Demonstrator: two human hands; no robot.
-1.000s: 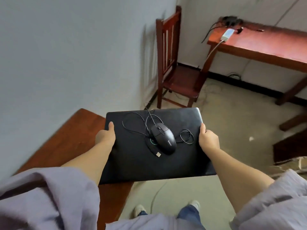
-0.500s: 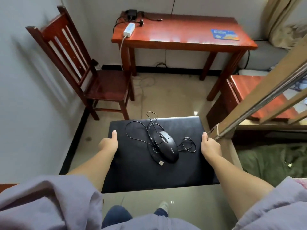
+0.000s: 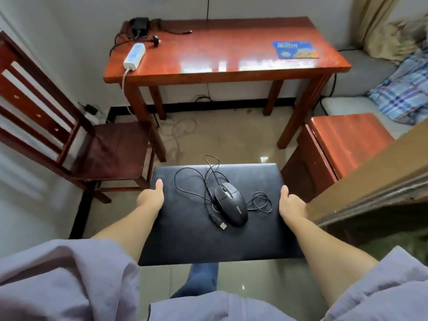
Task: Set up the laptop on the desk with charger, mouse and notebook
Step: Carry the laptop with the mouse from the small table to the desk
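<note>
I carry a closed black laptop (image 3: 185, 223) flat in the air above the floor. My left hand (image 3: 151, 198) grips its left edge and my right hand (image 3: 290, 205) grips its right edge. A black wired mouse (image 3: 230, 203) rides on the lid with its loose cable and USB plug beside it. Ahead stands the red wooden desk (image 3: 220, 66). On its back left corner lie a black charger brick (image 3: 139, 24) with its cable and a white power strip (image 3: 134, 55). A blue mouse pad (image 3: 295, 49) lies at the desk's right. No notebook is in view.
A dark wooden chair (image 3: 108, 149) stands left of the desk against the wall. A low red stool (image 3: 347, 140) sits to the right, with a wooden bed frame (image 3: 370, 181) close by my right hand. Cables trail on the floor under the desk.
My view has swung right, away from a brown table, and I have moved closer to the desk. Both hands keep the same hold on the laptop, and the mouse stays on the lid.
</note>
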